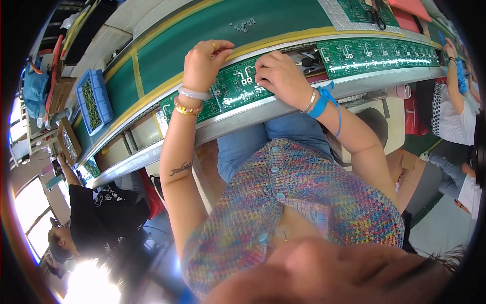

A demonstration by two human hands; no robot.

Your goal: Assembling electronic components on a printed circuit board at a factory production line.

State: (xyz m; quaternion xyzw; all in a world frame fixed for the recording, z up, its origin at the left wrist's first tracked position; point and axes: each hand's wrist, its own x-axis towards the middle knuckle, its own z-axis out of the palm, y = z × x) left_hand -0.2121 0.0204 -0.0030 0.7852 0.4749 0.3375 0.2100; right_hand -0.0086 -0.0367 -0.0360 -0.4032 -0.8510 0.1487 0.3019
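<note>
A green printed circuit board [233, 83] lies on the metal-edged rail in front of me, with both hands over it. My left hand [205, 63] is raised above the board's left part, thumb and fingertips brought together; whatever is between them is too small to make out. My right hand [286, 78] rests low over the board's right part, its fingers pinched close to the surface near white outlined spots. A tiny pale thing shows at those fingertips, but its kind is unclear. A blue wrist strap [320, 104] circles my right wrist.
Small grey parts [243, 24] lie loose on the green bench mat [187, 43]. More circuit boards [377, 54] continue along the rail rightward. A blue bin [104, 99] of small green parts stands left. Scissors [375, 19] lie far right. Other people work at both ends.
</note>
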